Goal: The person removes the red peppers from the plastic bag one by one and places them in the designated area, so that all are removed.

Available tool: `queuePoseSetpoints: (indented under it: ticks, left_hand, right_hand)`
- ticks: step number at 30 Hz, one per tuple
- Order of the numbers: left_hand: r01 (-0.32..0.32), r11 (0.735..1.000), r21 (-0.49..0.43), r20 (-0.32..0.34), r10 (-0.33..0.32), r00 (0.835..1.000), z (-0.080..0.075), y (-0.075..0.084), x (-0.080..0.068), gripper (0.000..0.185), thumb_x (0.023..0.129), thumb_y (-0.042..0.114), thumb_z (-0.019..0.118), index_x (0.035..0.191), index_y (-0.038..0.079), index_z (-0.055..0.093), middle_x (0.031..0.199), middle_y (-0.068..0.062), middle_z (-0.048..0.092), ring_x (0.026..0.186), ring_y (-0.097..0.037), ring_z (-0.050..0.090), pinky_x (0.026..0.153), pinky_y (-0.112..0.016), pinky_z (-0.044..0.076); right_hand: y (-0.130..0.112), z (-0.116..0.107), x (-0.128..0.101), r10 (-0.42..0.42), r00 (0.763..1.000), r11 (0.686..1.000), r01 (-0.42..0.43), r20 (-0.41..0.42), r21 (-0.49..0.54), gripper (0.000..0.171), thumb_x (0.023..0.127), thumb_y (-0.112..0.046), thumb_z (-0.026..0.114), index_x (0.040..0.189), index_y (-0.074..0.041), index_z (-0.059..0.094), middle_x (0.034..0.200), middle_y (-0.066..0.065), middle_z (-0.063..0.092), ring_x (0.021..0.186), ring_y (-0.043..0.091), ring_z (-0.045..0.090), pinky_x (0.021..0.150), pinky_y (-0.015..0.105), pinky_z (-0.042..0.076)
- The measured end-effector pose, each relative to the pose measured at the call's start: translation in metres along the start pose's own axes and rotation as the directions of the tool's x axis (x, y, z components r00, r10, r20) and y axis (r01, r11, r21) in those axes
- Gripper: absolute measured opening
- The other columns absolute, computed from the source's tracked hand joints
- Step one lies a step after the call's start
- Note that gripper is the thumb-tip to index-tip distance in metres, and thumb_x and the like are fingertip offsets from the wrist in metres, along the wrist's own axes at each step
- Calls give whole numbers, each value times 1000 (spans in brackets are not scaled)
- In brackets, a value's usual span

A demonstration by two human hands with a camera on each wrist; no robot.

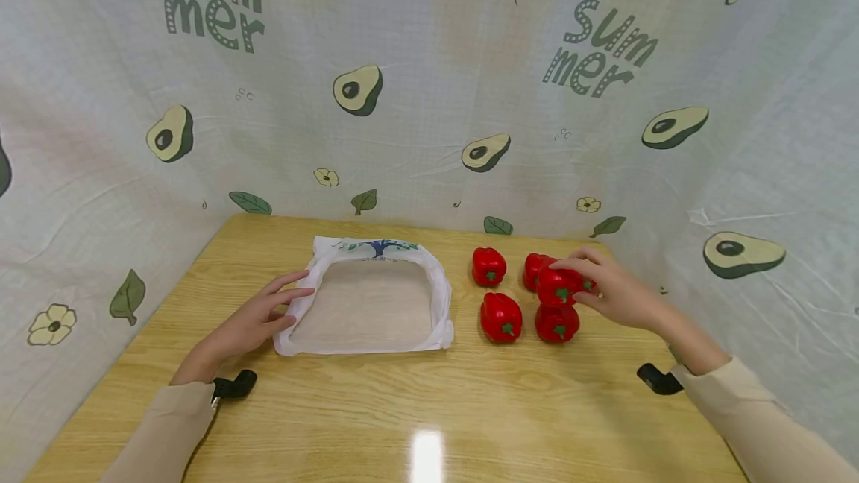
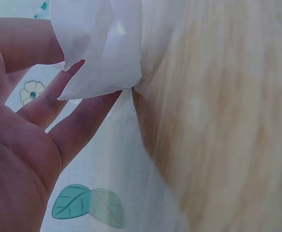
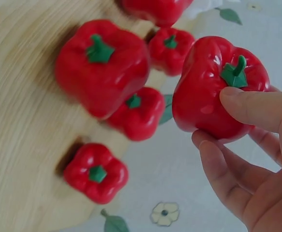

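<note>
A white plastic bag (image 1: pixel 439 297) with a printed tree on its far side stands with its mouth spread wide. My left hand (image 1: pixel 251 319) is at the bag's left rim, its spread fingers touching the plastic. In the left wrist view, a fold of the bag (image 2: pixel 102 53) covers the fingertips. To the right of the bag, my right hand (image 1: pixel 614 289) holds a red bell pepper (image 3: pixel 213 92) between thumb and fingers, its green stem beside the thumb. Other red bell peppers (image 1: pixel 500 317) are grouped on the table around and below it; one is partly hidden by the hand.
Both hands work over a light wooden table (image 1: pixel 376 408). A white cloth (image 1: pixel 416 58) printed with avocados, leaves and lettering hangs behind the table and along both sides. A black wrist camera (image 1: pixel 235 384) is strapped at the left sleeve, another camera (image 1: pixel 659 379) at the right.
</note>
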State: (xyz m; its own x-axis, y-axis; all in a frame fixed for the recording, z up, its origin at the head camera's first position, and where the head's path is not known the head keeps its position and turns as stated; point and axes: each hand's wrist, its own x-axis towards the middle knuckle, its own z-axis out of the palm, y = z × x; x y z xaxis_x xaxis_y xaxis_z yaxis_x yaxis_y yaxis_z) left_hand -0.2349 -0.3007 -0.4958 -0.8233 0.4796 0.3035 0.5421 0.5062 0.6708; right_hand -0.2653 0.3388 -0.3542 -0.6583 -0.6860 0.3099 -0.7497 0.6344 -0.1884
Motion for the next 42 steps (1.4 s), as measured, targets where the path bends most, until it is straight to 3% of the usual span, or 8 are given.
queuePoseSetpoints:
  ticks: [6, 12, 17, 22, 32, 37, 42]
  left_hand:
    - [5, 1000, -7, 8, -5, 1000, 0, 1, 1, 53, 97, -8, 69, 149, 3, 59, 169, -16, 32, 143, -40, 41, 96, -22, 55]
    - [-7, 1000, 2, 7, 7, 1000, -1, 1, 1, 53, 97, -8, 69, 148, 1, 59, 168, -18, 32, 142, -44, 41, 95, -21, 54]
    - [-23, 1000, 19, 0, 23, 1000, 0, 2, 0, 52, 97, -7, 70, 147, 0, 60, 168, -17, 33, 142, -36, 42, 95, -20, 54]
    - [-28, 999, 25, -6, 28, 1000, 1, 1, -2, 52, 97, -8, 70, 147, 0, 60, 168, -18, 33, 143, -30, 43, 95, -23, 56]
    - [-14, 1000, 6, -3, 14, 1000, 0, 3, -1, 53, 96, -10, 70, 146, -1, 60, 168, -19, 32, 141, -42, 41, 94, -43, 60]
    - [-41, 998, 39, -18, 42, 999, 0, 2, -1, 52, 95, -9, 71, 145, 0, 61, 166, -19, 35, 141, -40, 42, 95, -26, 58]
    - [-65, 995, 71, -34, 67, 997, 1, 1, 1, 52, 94, -8, 73, 144, 1, 63, 165, -20, 38, 141, -44, 40, 98, -10, 46]
  right_hand:
    - [15, -3, -21, 32, 999, 999, -32, 4, 11, 68, 77, 16, 85, 138, -7, 65, 120, 5, 58, 87, 16, 59, 62, 22, 56]
    - [29, -6, -38, 51, 999, 999, -51, 5, -12, 69, 75, 17, 87, 136, -8, 66, 118, 4, 59, 86, 14, 57, 61, 21, 55]
    - [39, -6, -51, 62, 998, 997, -61, 4, -42, 69, 72, 18, 87, 133, -8, 68, 114, 4, 60, 86, 14, 58, 62, 23, 56]
    - [46, -2, -65, 77, 997, 996, -76, 30, -41, 69, 72, 18, 88, 133, -7, 68, 114, 4, 61, 88, 15, 61, 65, 26, 59]
    - [63, 18, -90, 82, 997, 995, -82, 9, -54, 70, 70, 16, 90, 132, -9, 69, 113, 4, 61, 88, 12, 58, 66, 24, 56]
    - [69, 29, -97, 92, 996, 995, -91, 6, -35, 71, 70, 17, 89, 132, -8, 68, 115, 6, 61, 87, 11, 59, 66, 24, 55]
    - [70, 37, -101, 108, 994, 993, -108, -3, -51, 72, 69, 18, 89, 132, -9, 67, 118, 7, 62, 88, 11, 59, 65, 27, 56]
